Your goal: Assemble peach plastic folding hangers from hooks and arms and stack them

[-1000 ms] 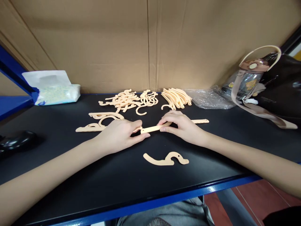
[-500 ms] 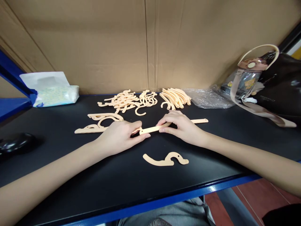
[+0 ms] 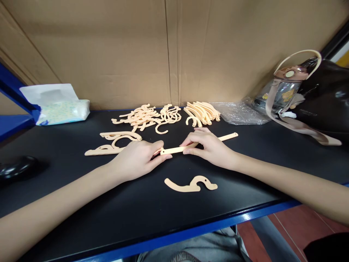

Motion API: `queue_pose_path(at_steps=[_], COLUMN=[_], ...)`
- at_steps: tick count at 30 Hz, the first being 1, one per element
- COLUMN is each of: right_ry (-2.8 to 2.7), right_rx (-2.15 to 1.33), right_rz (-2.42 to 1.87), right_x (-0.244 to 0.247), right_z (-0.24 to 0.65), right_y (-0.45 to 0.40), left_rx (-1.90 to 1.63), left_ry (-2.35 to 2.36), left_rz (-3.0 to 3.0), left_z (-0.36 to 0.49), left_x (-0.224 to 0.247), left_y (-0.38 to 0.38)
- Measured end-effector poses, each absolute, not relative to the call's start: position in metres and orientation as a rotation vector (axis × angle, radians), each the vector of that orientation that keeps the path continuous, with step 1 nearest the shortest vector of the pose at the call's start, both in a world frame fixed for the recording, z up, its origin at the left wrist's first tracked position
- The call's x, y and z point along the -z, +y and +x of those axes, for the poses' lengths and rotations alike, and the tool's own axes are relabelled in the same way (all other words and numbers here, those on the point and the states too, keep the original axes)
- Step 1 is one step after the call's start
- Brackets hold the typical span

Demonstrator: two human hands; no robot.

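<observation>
My left hand (image 3: 140, 156) is closed in a pinch at the left end of a beige, strip-like hanger arm (image 3: 172, 150); another beige piece shows between its fingertips, mostly hidden. My right hand (image 3: 205, 147) grips the same arm farther along, its fingers covering the middle. Past the right hand, a flat end with a small hole (image 3: 229, 137) sticks out. Left of my left hand lie folded hanger pieces (image 3: 100, 149), one with a curved hook (image 3: 120, 140). Nearer to me, a single curved hanger arm (image 3: 182, 187) with a notch rests on the table.
At the back of the black table (image 3: 131, 214) are a pile of hanger arms (image 3: 141, 115), loose hooks (image 3: 170, 114) and a stack of strips (image 3: 203, 112). Clear plastic film (image 3: 242, 113), a strapped bottle (image 3: 286, 91) and black bag (image 3: 327, 98) sit right; tissues (image 3: 64, 111) and a mouse (image 3: 17, 167) left.
The view has shifted slightly. Both hands keep their grips on the hanger arm, and its right end appears tilted up slightly more. The other pieces lie as before.
</observation>
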State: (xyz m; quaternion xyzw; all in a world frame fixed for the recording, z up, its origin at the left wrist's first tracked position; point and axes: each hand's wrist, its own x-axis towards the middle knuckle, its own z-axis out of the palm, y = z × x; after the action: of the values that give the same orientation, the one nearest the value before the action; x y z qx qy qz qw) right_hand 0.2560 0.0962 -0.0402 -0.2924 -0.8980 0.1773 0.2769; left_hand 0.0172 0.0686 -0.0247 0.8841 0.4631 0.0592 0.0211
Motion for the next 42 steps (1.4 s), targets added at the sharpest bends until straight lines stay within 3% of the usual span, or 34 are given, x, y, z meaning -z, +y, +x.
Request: queue_pose_path(at_steps=[13, 30, 42], right_ry=[-2.4, -2.424, -2.4], right_rx=[-0.563, -0.609, -0.647], right_rz=[-0.776, -0.806, -0.792], right_x=[0.04, 0.038, 0.031], right_z=[0.255, 0.256, 0.259], right_y=[0.096, 0.095, 0.095], left_rx=[-0.095, -0.394, -0.401], left_ry=[1.385, 1.081, 1.007], left_rz=[2.934, 3.503, 3.377], left_z=[0.019, 0.016, 0.009], left_x=[0.023, 0.025, 0.022], left_y=[0.065, 0.065, 0.067])
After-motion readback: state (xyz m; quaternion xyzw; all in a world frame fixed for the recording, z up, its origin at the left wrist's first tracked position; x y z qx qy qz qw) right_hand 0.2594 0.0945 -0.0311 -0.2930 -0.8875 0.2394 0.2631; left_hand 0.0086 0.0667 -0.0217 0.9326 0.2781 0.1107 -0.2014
